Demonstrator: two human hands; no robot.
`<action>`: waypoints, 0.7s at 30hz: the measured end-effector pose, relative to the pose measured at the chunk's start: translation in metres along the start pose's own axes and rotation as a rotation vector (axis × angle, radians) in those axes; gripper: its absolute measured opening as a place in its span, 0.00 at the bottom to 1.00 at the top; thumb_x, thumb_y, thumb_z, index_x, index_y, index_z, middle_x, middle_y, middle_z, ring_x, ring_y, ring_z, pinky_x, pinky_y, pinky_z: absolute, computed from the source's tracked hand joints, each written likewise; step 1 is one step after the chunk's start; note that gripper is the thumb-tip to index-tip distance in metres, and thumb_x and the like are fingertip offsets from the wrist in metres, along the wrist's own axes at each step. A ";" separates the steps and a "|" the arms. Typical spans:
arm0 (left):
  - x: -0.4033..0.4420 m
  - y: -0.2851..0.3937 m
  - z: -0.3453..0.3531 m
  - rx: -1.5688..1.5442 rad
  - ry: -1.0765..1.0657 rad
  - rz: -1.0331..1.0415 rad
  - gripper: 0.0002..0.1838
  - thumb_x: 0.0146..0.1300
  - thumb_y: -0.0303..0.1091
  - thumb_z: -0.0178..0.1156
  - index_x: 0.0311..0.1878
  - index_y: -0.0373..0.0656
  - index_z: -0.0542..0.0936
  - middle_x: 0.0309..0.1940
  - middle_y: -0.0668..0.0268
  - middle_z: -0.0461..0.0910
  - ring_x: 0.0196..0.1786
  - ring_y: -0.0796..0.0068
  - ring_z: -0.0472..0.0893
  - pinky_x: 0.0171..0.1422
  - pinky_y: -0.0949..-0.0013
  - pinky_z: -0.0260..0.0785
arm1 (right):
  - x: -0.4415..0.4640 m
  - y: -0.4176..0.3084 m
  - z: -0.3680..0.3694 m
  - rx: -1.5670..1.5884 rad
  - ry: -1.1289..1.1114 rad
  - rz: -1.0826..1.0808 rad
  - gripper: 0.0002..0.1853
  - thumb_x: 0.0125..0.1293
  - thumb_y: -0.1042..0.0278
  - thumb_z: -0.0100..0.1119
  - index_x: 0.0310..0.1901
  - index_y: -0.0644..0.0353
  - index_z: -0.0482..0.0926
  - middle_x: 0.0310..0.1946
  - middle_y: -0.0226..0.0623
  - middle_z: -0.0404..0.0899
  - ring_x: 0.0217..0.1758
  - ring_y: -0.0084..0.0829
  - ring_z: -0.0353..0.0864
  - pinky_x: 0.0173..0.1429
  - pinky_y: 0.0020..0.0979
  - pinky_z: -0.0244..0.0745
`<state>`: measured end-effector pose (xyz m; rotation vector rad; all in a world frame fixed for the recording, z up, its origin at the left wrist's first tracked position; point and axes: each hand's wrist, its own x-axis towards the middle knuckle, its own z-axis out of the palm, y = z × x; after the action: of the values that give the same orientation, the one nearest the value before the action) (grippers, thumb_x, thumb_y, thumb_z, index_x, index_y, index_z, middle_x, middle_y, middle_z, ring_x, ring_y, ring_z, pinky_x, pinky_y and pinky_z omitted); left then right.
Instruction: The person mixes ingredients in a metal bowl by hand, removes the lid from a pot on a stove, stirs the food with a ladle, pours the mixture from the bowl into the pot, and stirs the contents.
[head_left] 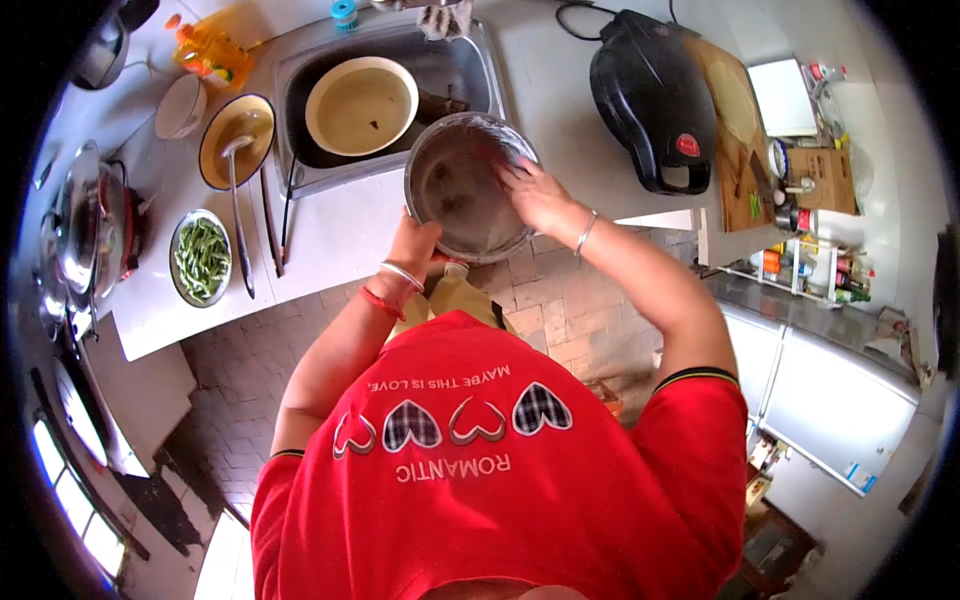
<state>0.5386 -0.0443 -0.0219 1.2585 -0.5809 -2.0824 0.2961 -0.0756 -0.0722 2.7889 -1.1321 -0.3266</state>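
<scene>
A round metal bowl (pixel 440 160), tilted at the sink's front edge, shows its inside smeared with pale residue. My left hand (pixel 414 240) is closed on its near-left rim, with some fingers hidden beneath. At the bowl's right side, my right hand (pixel 542 203) reaches over the rim, its fingers stretched against the inner wall and slightly blurred. Behind the bowl, a cream-coloured basin (pixel 318 110) holding cloudy water stands in the sink (pixel 488 75).
Left of the sink are an enamel bowl with a ladle (pixel 238 190), a bowl of green beans (pixel 202 258) and an orange bottle (pixel 215 60). On the right sit a black electric griddle (pixel 650 105) and a wooden board (pixel 740 185) with a knife. A white fridge (pixel 835 400) stands lower right.
</scene>
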 end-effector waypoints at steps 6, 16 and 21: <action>0.020 -0.020 -0.008 -0.042 0.065 -0.012 0.16 0.58 0.24 0.45 0.50 0.33 0.70 0.36 0.54 0.77 0.33 0.57 0.83 0.32 0.58 0.82 | 0.018 -0.056 -0.035 0.682 -0.351 0.439 0.14 0.54 0.78 0.49 0.42 0.64 0.78 0.52 0.56 0.72 0.49 0.51 0.76 0.49 0.43 0.72; 0.009 -0.017 -0.004 -0.139 0.000 -0.153 0.16 0.60 0.24 0.45 0.51 0.26 0.68 0.41 0.49 0.78 0.36 0.52 0.82 0.38 0.53 0.82 | 0.030 -0.014 -0.042 0.676 -0.110 0.709 0.11 0.60 0.67 0.50 0.28 0.66 0.78 0.31 0.56 0.79 0.39 0.49 0.80 0.44 0.46 0.73; 0.007 -0.030 0.011 -0.118 0.008 -0.183 0.17 0.60 0.23 0.45 0.51 0.26 0.68 0.42 0.47 0.77 0.38 0.50 0.82 0.39 0.51 0.81 | 0.064 -0.015 -0.002 0.820 -0.077 0.949 0.19 0.57 0.74 0.47 0.49 0.75 0.67 0.39 0.65 0.76 0.45 0.56 0.78 0.50 0.48 0.73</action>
<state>0.5174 -0.0278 -0.0407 1.2926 -0.3446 -2.2249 0.3511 -0.1097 -0.0833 2.2888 -2.8926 0.1860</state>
